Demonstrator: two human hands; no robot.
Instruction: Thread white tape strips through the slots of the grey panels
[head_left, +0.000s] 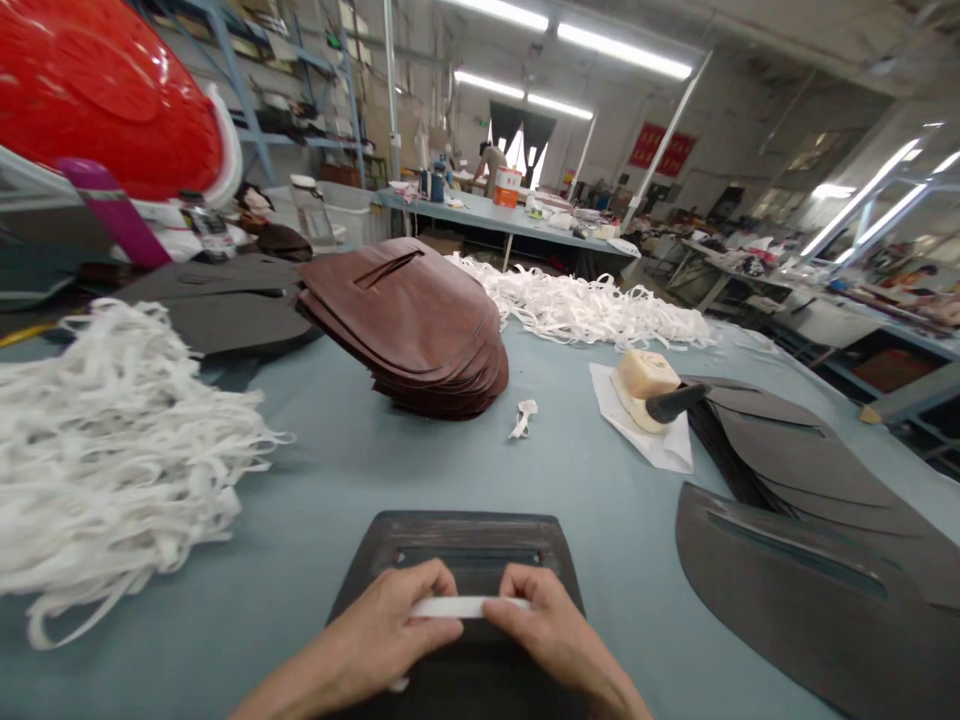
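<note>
A short white strip (466,607) is stretched level between my two hands, above a dark panel (480,528) with a long slot in it. My left hand (401,615) pinches the strip's left end between thumb and fingers. At the other end, my right hand (541,615) pinches it the same way. The panel lies flat on the blue-grey table (322,500), its lower part hidden by my hands and the frame's edge. Beyond it sits a small white scrap (523,418).
A stack of brown slotted pieces (420,310) stands ahead. White strips are heaped at left (112,440) and at the back (592,300). On the right, a yellowish block with a dark-handled tool (651,385) rests on white paper, beside overlapping grey slotted panels (817,560).
</note>
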